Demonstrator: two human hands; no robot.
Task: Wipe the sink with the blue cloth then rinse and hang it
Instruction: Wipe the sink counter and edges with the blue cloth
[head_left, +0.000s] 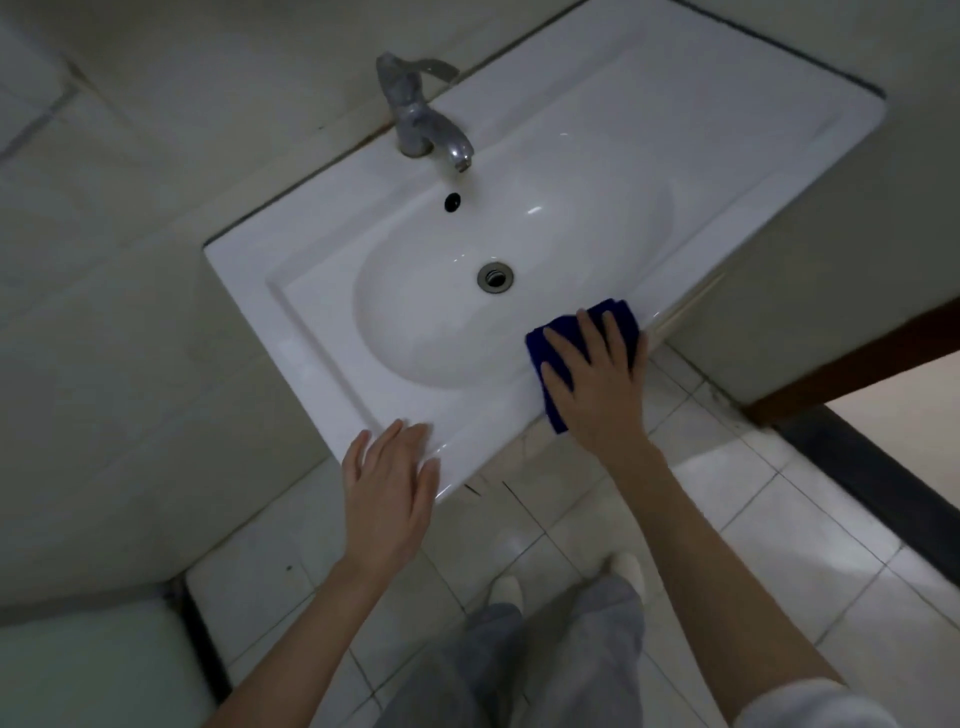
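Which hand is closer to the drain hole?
Right. The right hand presses the blue cloth on the rim beside the drain; the left hand is farther, at the near corner of the sink.

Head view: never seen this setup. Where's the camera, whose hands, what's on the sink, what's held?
There is no robot here: one wide-angle camera sits on a person's head and looks down at their two bare hands. Below is a white sink with a faucet at the back and a drain in the bowl. The right hand presses a blue cloth flat on the sink's front rim, fingers spread. The left hand lies open at the rim's near corner and holds nothing. No water is running.
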